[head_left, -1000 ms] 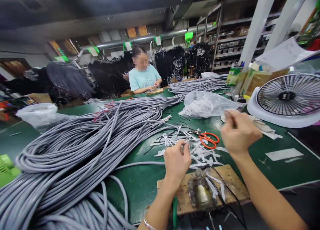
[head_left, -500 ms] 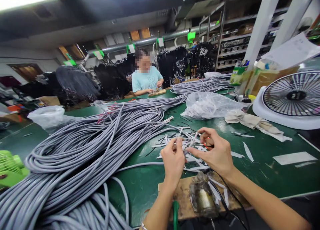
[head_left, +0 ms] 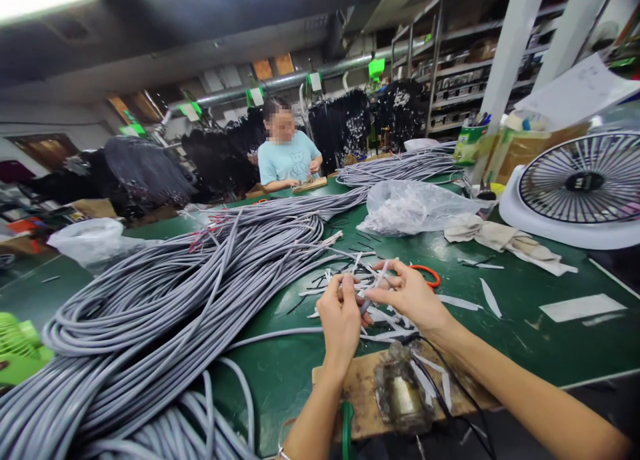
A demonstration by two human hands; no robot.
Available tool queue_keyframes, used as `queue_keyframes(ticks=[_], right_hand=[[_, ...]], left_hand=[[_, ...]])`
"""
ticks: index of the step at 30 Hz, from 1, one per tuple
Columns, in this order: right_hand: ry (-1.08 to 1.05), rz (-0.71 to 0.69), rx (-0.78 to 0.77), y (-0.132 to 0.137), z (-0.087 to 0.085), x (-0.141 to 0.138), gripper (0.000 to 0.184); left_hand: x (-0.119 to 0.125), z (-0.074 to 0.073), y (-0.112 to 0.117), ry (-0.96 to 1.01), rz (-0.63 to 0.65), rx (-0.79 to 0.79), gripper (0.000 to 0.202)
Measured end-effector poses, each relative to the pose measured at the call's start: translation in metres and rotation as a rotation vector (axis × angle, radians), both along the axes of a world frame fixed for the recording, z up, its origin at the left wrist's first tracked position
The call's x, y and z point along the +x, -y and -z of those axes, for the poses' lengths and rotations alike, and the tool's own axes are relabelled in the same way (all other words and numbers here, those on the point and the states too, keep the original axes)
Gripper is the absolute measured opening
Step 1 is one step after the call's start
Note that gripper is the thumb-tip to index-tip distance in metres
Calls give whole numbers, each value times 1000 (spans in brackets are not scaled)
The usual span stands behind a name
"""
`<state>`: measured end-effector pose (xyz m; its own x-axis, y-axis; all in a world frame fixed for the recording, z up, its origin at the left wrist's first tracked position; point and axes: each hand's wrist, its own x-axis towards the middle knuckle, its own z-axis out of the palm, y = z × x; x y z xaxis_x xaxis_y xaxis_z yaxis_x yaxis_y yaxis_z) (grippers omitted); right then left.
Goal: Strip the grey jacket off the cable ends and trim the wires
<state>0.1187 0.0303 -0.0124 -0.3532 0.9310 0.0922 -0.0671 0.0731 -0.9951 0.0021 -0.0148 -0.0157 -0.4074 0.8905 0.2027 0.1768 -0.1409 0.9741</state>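
My left hand point(head_left: 343, 317) is closed around the end of a grey cable point(head_left: 280, 334), which runs in from the left; a short bit shows between the two hands. Close beside it, my right hand point(head_left: 417, 299) pinches a thin white strip point(head_left: 383, 273) at the cable's end. Fingers partly hide the contact. Beneath and behind both hands lies a pile of white strips and black offcuts point(head_left: 395, 321). Orange-handled scissors point(head_left: 434, 275) stick out behind the right hand.
A large bundle of grey cables point(head_left: 165, 300) covers the left of the green table point(head_left: 500, 347). In front stands a wooden board point(head_left: 360, 373) with a metal device point(head_left: 403, 393). A plastic bag point(head_left: 415, 207), gloves point(head_left: 505, 240) and fan point(head_left: 583, 183) lie right. A co-worker point(head_left: 290, 157) sits opposite.
My right hand has drawn in closer to the left hand at the cable end, its fingers nearer together. The orange scissors handle now shows more. The view has shifted slightly.
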Motion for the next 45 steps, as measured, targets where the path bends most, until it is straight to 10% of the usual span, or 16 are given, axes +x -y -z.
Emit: queue_keyframes(ticks=[9, 22, 29, 35, 45], right_hand=[[187, 99, 351, 5, 2, -1, 17], [152, 97, 408, 3, -1, -2, 20], [212, 261, 340, -10, 6, 4, 22], [19, 167, 388, -1, 2, 0, 16], [-142, -44, 454, 2, -7, 5, 20]], left_hand=[[-11, 1, -9, 189, -150, 116, 34], [-11, -18, 0, 872, 417, 139, 32], [-51, -35, 13, 771, 314, 589, 18], [-37, -21, 1, 72, 254, 16, 39], [-10, -4, -2, 1, 232, -22, 25]])
